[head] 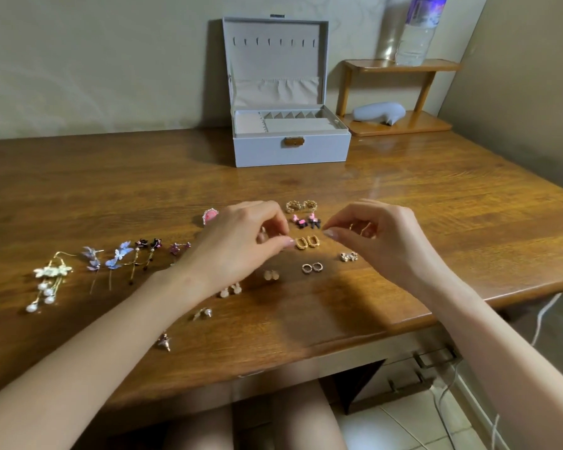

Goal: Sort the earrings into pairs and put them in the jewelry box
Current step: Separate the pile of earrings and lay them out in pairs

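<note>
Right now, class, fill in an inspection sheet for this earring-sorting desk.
Surface: wooden table, glossy.
Job's things: jewelry box open at the back; earrings laid in pairs, gold rectangular hoops between the hands.
Clutter: water bottle and grey object on a wooden shelf.
Grippers: left hand fingers curled, hold unclear; right hand holds gold hoop earrings.
Cables: white cables hang beside the table.
Surroundings: beige walls, tiled floor.
</note>
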Motion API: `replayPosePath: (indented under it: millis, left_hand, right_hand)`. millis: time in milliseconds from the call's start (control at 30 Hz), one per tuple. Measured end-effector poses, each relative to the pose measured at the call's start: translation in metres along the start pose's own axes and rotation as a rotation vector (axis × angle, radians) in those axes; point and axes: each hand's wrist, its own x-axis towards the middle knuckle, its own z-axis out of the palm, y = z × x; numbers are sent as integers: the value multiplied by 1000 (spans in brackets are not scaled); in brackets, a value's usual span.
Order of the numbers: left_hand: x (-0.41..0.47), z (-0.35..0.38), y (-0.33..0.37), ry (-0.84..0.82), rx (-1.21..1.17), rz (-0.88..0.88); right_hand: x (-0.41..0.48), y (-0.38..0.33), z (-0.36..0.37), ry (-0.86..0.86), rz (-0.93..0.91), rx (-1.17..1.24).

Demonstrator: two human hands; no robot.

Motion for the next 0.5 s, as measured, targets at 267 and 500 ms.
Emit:
replayPosePath:
  millis: [267,500]
  left_hand:
    - [-59,-57,-39,10,-32,-155]
    - [-97,-74,-55,-16,-13,-220]
  right_hand:
    - [-1,-43,38,-203,-160,76]
    - [-7,-67,77,-385,-340,-32]
